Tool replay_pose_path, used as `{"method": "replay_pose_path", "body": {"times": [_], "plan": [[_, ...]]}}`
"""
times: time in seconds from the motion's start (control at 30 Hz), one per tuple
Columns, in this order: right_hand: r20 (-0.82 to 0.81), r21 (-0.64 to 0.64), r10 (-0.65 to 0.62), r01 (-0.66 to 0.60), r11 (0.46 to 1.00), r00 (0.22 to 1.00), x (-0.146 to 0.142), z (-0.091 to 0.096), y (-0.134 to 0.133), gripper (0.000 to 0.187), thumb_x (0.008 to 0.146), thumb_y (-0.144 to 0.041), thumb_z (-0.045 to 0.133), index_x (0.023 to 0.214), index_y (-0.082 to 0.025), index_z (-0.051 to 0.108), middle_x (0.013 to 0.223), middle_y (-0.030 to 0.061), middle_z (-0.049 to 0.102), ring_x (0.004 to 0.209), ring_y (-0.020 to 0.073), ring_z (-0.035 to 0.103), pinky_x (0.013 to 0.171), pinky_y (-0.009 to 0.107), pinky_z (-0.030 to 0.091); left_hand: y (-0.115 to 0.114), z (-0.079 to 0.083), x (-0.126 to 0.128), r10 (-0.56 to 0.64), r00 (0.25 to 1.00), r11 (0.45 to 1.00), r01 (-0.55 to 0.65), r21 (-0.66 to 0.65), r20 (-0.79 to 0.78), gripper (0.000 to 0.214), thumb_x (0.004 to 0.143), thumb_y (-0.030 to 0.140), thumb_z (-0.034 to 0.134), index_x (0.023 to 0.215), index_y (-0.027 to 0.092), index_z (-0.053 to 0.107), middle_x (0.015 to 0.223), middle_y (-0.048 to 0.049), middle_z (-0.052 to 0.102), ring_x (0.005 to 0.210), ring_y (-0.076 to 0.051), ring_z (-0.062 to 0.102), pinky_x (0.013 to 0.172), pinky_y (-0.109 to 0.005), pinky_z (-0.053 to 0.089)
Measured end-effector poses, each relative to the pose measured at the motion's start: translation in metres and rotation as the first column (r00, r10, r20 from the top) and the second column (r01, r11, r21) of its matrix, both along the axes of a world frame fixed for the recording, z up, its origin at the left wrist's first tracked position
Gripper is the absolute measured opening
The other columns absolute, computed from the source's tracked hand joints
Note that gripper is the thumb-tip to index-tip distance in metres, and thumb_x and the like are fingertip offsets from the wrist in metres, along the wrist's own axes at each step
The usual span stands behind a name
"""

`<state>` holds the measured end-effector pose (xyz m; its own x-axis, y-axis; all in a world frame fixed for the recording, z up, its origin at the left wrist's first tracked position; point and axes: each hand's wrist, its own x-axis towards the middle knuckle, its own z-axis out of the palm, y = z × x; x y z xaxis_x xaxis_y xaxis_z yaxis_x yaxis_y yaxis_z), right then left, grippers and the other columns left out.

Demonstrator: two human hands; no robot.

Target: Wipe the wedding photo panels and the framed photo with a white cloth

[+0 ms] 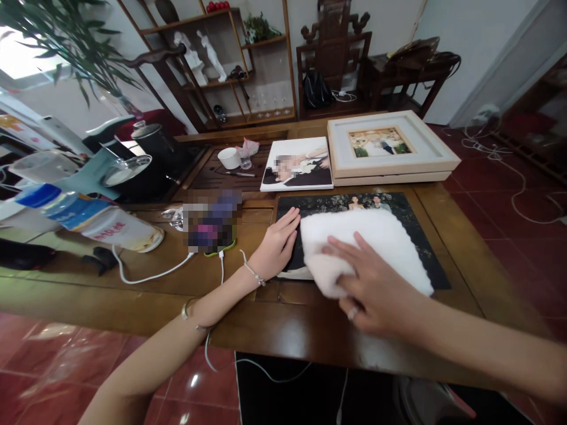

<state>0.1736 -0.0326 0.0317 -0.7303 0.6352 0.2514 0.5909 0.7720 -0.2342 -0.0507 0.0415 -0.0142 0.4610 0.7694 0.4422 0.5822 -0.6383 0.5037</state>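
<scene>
A dark photo print (420,248) showing two people lies flat on the wooden table. Across its middle spreads a fluffy white cloth (376,233), covering much of the picture. My right hand (376,289), with a ring on one finger, grips the bunched near-left part of the cloth and presses it onto the print. My left hand (279,239) rests flat at the print's left edge, fingers stretched out and holding nothing. Behind the print are a white photo panel (297,164) and a pale wooden picture frame (394,171) with a small photo inside.
Left of my hands lie a phone (215,218) with white charging cables and a plastic bottle (93,215) on its side. A white cup (229,158) sits on the tea tray (212,188). A dark kettle (155,147) stands farther left. The table's front edge (310,348) is close.
</scene>
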Motion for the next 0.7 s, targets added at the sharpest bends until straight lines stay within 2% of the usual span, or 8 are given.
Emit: {"method": "replay_pose_path", "body": {"times": [0.1,0.2,0.3,0.43,0.53,0.6,0.7], "plan": [[-0.019,-0.058,0.033,-0.034,0.998,0.999,-0.006,0.003,-0.036,0.014,0.069,-0.025,0.055,0.071,-0.017,0.066,0.132,0.0201,0.051,0.131,0.0393,0.032,0.105,0.066,0.017,0.000,0.000,0.000,0.005,1.000,1.000,-0.005,-0.007,-0.018,0.039,0.092,0.017,0.037,0.128,0.009,0.051,0.138,-0.0176,0.046,0.134,-0.025,0.037,0.110,-0.049,0.034],[-0.013,-0.110,0.004,-0.005,0.994,1.000,-0.008,0.010,-0.043,0.022,0.071,-0.026,0.052,0.086,-0.018,0.067,0.131,0.0192,0.052,0.130,0.0373,0.035,0.103,0.067,0.020,0.000,0.001,0.000,0.000,1.000,1.000,0.000,-0.019,-0.004,0.039,0.092,0.017,0.037,0.128,0.011,0.051,0.139,-0.0156,0.046,0.134,-0.025,0.037,0.110,-0.050,0.034],[0.057,-0.141,-0.072,0.079,0.987,0.996,-0.005,0.016,-0.018,0.028,0.075,-0.024,0.047,0.094,-0.016,0.066,0.128,0.0211,0.054,0.127,0.0346,0.041,0.100,0.065,0.028,0.000,0.001,0.000,-0.004,1.000,1.000,0.004,-0.010,0.009,0.039,0.092,0.017,0.038,0.129,0.013,0.051,0.139,-0.0143,0.047,0.134,-0.025,0.037,0.110,-0.050,0.034],[0.130,-0.071,-0.147,0.157,0.985,0.981,0.003,0.020,0.039,0.025,0.080,-0.022,0.041,0.089,-0.014,0.064,0.126,0.0239,0.053,0.123,0.0345,0.045,0.099,0.062,0.030,0.000,0.001,0.000,-0.002,1.000,1.000,0.002,-0.006,0.021,0.039,0.092,0.017,0.039,0.128,0.014,0.052,0.138,-0.0137,0.048,0.134,-0.024,0.037,0.110,-0.048,0.035],[0.151,-0.034,-0.180,0.187,0.982,0.972,0.002,0.022,0.076,0.026,0.081,-0.019,0.038,0.090,-0.014,0.062,0.119,0.0217,0.057,0.112,0.0331,0.053,0.095,0.058,0.035,0.000,0.002,0.001,-0.007,1.000,1.000,0.008,-0.019,0.012,0.039,0.092,0.017,0.038,0.128,0.012,0.052,0.138,-0.0151,0.047,0.134,-0.025,0.037,0.110,-0.048,0.035],[0.156,-0.032,-0.200,0.207,0.978,0.967,-0.002,0.021,0.089,0.028,0.081,-0.018,0.037,0.092,-0.014,0.063,0.113,0.0202,0.060,0.106,0.0328,0.055,0.092,0.058,0.036,-0.001,0.004,0.001,-0.003,1.000,0.999,0.004,-0.034,0.006,0.039,0.093,0.019,0.038,0.128,0.009,0.052,0.138,-0.0163,0.047,0.134,-0.025,0.036,0.110,-0.047,0.033],[0.144,-0.015,-0.207,0.211,0.977,0.968,-0.013,0.015,0.085,0.031,0.080,-0.019,0.039,0.099,-0.011,0.063,0.123,0.0236,0.054,0.121,0.0367,0.045,0.097,0.062,0.029,-0.003,0.010,0.002,0.035,0.998,0.997,-0.032,-0.075,0.044,0.040,0.094,0.024,0.037,0.129,0.011,0.051,0.139,-0.0145,0.047,0.133,-0.023,0.039,0.111,-0.044,0.032]]}}
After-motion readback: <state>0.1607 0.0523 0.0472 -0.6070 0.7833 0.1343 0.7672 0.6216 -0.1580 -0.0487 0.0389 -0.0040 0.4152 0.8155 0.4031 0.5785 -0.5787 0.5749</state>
